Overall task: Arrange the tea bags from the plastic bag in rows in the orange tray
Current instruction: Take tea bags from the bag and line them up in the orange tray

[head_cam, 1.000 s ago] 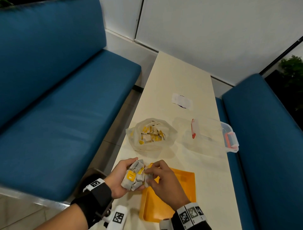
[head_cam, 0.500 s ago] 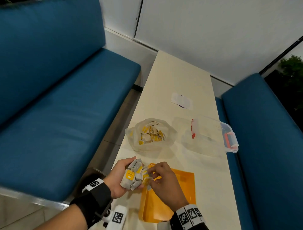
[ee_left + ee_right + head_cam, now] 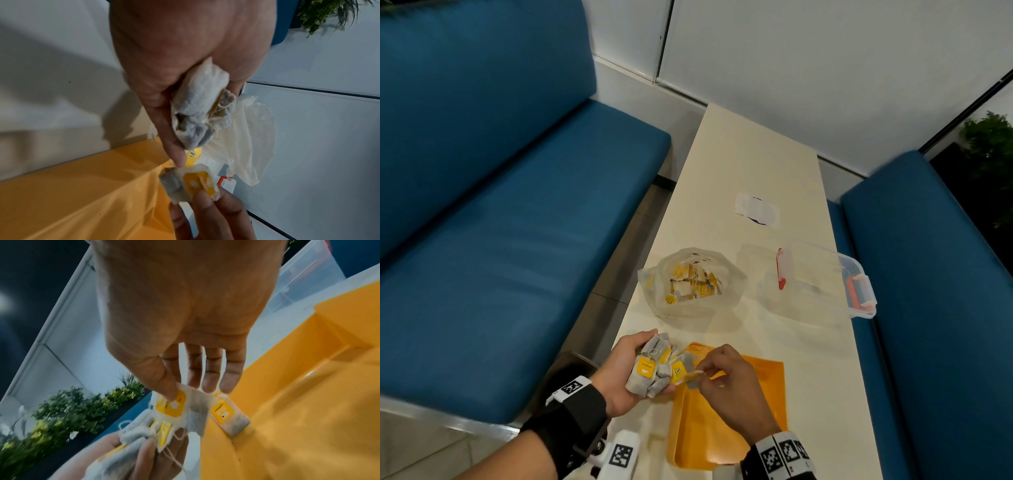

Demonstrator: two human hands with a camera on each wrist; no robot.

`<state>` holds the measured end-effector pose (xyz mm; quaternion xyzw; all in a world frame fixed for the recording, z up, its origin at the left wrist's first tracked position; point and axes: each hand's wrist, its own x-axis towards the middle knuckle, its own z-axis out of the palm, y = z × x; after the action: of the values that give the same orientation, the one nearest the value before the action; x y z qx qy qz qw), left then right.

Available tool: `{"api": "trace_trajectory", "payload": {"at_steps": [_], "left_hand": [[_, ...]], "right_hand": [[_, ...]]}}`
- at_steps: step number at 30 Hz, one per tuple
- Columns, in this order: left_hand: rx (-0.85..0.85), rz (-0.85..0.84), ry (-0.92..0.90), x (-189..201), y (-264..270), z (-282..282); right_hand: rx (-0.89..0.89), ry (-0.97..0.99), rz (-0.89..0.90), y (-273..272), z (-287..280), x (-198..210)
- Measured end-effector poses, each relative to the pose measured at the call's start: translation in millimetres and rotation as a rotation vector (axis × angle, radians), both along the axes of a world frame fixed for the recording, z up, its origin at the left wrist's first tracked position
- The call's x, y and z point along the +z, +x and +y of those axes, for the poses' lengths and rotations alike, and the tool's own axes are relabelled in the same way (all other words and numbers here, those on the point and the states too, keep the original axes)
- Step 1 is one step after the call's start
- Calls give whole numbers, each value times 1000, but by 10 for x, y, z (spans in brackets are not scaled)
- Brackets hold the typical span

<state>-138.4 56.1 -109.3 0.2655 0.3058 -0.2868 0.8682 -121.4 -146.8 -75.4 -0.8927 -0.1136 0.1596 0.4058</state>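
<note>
My left hand (image 3: 636,350) grips a bundle of tea bags (image 3: 650,371) with yellow tags, just left of the orange tray (image 3: 726,435). My right hand (image 3: 702,373) pinches a single tea bag (image 3: 691,377) between thumb and fingertips at the bundle's right edge, above the tray's far left corner. In the left wrist view the bundle (image 3: 200,110) fills my left palm and the single tea bag (image 3: 190,183) hangs just apart from it. In the right wrist view my thumb presses the single tea bag's yellow tag (image 3: 171,404). The plastic bag (image 3: 691,284) with several more tea bags lies open beyond the tray.
A clear plastic box (image 3: 822,281) with red latches lies right of the plastic bag. Farther along the narrow cream table (image 3: 750,164) rests a white paper scrap (image 3: 756,209). Blue benches (image 3: 500,240) flank the table on both sides.
My right hand has drawn one tea bag out of the bundle, a little to the right and over the tray's corner. The left hand stays in place with the bundle.
</note>
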Motion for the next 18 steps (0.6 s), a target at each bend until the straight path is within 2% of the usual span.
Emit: {"api": "trace_trajectory", "payload": {"at_steps": [5,9,18], "left_hand": [[-4,-14,18,-2,-16,56],[7,-19,21,-6,-36,89],[19,15,68,-20,-82,85]], "right_hand": [[-178,88,30,103,-178,-53],[-240,128,235,204,-276,-214],[-365,235,471,239,-235,-585]]}}
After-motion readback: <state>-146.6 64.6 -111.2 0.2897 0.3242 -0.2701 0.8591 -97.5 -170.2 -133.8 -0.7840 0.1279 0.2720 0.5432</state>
